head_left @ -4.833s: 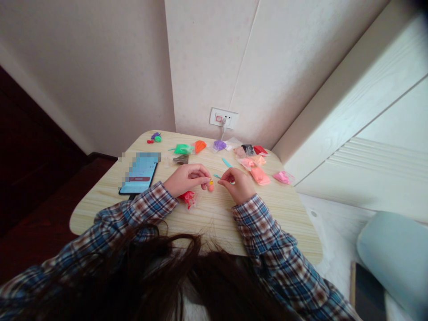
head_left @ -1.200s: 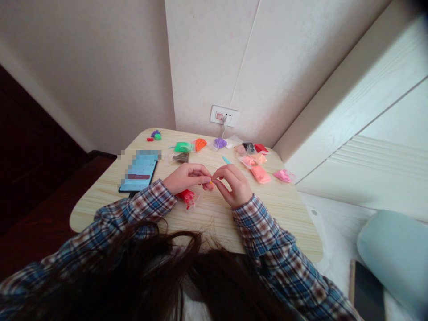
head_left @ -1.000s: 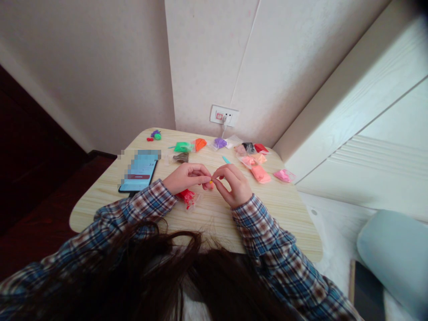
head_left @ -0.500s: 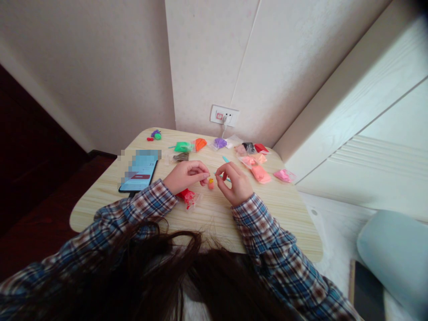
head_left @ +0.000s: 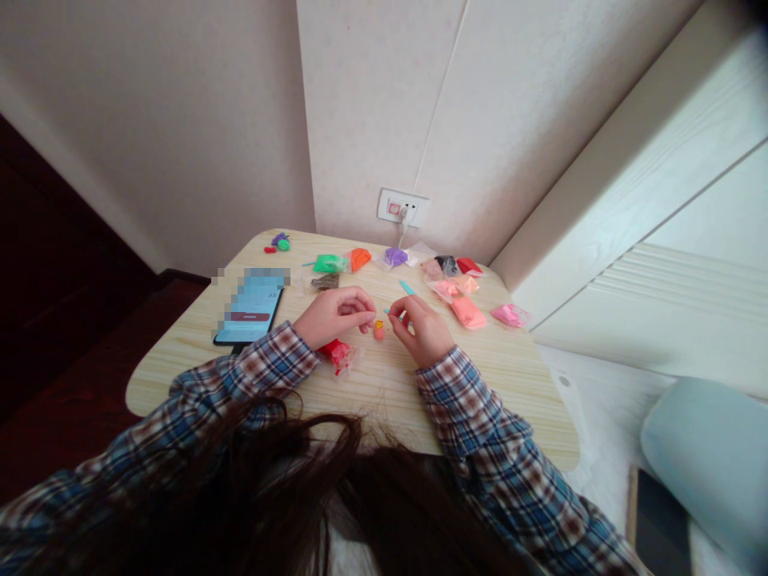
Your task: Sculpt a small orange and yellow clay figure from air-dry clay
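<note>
A small orange clay piece with a yellow top [head_left: 378,330] stands on the table between my two hands. My left hand [head_left: 341,315] is closed in a pinch just left of it; whatever the fingertips hold is too small to name. To the right, my right hand [head_left: 422,330] also pinches thumb against forefinger, and anything between them cannot be made out. Beyond the right hand lies a turquoise pointed tool [head_left: 407,288], partly hidden by it. An opened bag of red clay [head_left: 339,354] rests by my left wrist.
A phone [head_left: 250,312] lies on the left of the wooden table [head_left: 498,384]. Bags of green clay [head_left: 329,263], purple clay [head_left: 395,257], peach clay [head_left: 468,313] and pink clay [head_left: 510,315] line the far side. Small clay shapes [head_left: 280,242] sit in the back left corner.
My right hand has shifted slightly, its fingertips a little farther from the left hand's. My left hand and the small clay piece stay nearly where they were.
</note>
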{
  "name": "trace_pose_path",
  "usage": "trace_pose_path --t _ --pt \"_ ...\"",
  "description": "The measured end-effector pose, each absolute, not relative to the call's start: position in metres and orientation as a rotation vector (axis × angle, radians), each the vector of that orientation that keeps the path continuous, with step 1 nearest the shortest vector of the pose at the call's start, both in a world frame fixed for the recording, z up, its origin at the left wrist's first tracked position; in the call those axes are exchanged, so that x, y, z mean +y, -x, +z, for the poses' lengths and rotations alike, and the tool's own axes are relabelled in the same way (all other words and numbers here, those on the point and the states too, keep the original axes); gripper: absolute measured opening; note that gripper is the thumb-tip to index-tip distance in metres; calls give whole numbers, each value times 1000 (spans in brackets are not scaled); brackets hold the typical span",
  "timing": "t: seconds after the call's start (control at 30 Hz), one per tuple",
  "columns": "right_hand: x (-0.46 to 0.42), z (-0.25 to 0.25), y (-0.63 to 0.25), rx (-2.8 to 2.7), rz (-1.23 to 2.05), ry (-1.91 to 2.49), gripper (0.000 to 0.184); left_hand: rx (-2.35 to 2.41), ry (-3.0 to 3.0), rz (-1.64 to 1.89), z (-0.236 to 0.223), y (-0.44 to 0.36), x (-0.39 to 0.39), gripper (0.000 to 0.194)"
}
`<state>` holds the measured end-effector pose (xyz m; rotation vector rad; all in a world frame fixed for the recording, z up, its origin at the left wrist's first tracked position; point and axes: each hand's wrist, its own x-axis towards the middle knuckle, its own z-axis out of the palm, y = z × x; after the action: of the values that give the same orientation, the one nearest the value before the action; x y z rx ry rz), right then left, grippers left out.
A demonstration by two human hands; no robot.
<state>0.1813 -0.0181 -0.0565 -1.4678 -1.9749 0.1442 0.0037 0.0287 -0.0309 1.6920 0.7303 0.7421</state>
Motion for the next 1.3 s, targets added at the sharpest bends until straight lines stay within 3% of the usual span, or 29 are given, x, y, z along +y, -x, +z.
trace_pose_path --t 0.47,0.77,1.07,1.3 --pt "-19 -50 -183 -1819 153 1299 7 718 -1681 739 -31 -3 29 10" --pt "-18 -51 -187 -1816 -11 1355 17 715 -1684 727 -31 -4 29 9" --pt "-19 -49 -188 -1765 29 1407 7 730 -1676 724 -32 -3 29 7" --pt "-21 -49 -187 -1782 -20 1482 18 718 -1687 726 -32 -3 29 8"
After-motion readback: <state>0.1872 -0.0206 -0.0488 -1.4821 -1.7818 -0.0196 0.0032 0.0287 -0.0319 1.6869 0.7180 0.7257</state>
